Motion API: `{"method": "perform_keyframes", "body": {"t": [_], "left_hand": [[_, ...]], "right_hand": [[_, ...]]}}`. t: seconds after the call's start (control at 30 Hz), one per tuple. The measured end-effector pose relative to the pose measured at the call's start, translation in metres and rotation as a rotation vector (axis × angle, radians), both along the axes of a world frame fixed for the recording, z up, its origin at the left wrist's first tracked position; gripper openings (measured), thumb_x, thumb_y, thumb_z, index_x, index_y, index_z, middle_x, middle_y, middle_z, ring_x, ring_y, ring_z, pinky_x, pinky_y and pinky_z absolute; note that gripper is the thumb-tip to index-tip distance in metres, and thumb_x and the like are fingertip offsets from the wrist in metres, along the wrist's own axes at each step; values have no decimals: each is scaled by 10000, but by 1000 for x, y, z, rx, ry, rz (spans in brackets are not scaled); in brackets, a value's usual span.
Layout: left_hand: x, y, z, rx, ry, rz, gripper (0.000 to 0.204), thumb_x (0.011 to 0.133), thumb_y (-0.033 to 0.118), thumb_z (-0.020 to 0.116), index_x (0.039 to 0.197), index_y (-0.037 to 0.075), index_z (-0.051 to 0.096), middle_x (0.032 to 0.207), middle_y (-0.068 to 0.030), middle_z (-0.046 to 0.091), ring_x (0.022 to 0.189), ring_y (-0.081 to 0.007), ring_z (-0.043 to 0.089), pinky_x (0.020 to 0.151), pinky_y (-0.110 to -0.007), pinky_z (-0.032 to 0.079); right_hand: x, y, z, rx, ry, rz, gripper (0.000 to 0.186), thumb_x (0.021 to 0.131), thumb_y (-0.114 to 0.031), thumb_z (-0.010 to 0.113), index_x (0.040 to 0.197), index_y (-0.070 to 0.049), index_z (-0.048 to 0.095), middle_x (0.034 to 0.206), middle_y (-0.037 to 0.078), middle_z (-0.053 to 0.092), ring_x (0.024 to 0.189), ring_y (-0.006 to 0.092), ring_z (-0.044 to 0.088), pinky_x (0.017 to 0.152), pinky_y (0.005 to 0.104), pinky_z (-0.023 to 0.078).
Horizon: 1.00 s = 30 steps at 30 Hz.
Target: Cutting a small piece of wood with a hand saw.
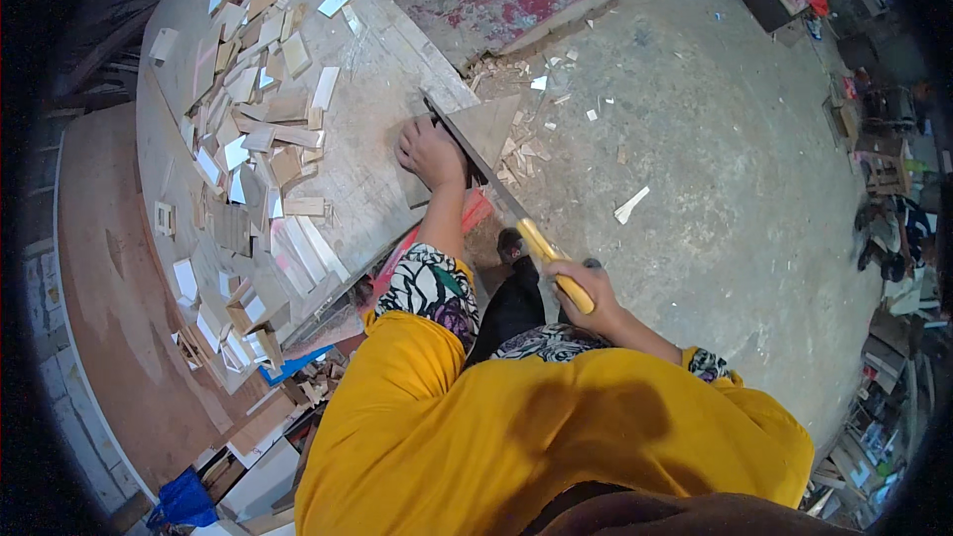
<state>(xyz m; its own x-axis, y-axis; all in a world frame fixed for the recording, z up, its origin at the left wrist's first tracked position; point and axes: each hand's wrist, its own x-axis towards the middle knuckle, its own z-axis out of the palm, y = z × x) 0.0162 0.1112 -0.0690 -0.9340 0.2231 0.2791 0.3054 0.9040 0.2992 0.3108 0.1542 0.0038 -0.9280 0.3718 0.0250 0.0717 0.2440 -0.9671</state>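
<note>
My right hand [586, 290] is closed round the yellow handle [534, 240] of a long saw, whose thin blade [481, 164] runs diagonally up past my left hand. My left hand [432, 153] has its fingers curled at the edge of the pale work board [397, 69], right beside the blade; what they hold there is largely hidden by the hand. A thin triangular board [501, 114] lies under the blade at that edge, and a pink-red piece [469, 208] is below my left hand.
Many wooden and white offcuts [258, 129] cover the board's left part. A brown panel [124, 308] is beyond it. Shavings [518, 154] lie on the concrete floor [715, 189]. A blue bag [184, 501] sits lower left. Clutter [888, 238] lines the right side.
</note>
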Motion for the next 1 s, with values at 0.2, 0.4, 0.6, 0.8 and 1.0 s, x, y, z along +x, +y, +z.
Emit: {"method": "perform_keyframes", "body": {"t": [0.2,0.4,0.6,0.8,1.0], "left_hand": [[-5,-3,1,32,47,-46,221,827,158,563,1039,112,602,1111,-77,554,1131,-275,465,988,-442,298],[7,-2,10,128,-51,-154,196,786,165,605,974,115,627,1086,-88,567,1082,-291,492,986,-436,311],[-7,-3,-1,118,20,-3,205,821,120,539,1008,90,618,1114,-90,568,1092,-282,488,1000,-434,299],[-26,6,2,68,13,147,254,855,105,474,1071,118,609,1138,-82,564,1113,-266,480,1007,-429,285],[-20,3,8,94,-37,133,252,814,163,584,1063,148,620,1142,-68,581,1141,-262,484,999,-429,299]], "right_hand": [[-79,5,-2,28,55,4,361,806,-35,618,1143,-154,572,1026,114,653,821,331,661,675,337,519],[-58,-8,-3,33,154,-121,341,826,-32,596,1151,-127,562,1052,139,645,895,330,658,743,327,514],[-81,5,-13,65,51,-3,344,804,-7,592,1132,-107,566,1085,132,639,923,301,657,777,325,507],[-105,28,-1,77,117,28,352,774,-6,628,1112,-95,581,1043,149,649,902,314,658,747,322,510],[-6,20,6,59,9,45,341,793,-26,614,1118,-128,585,969,146,661,808,316,666,676,348,516]]}}
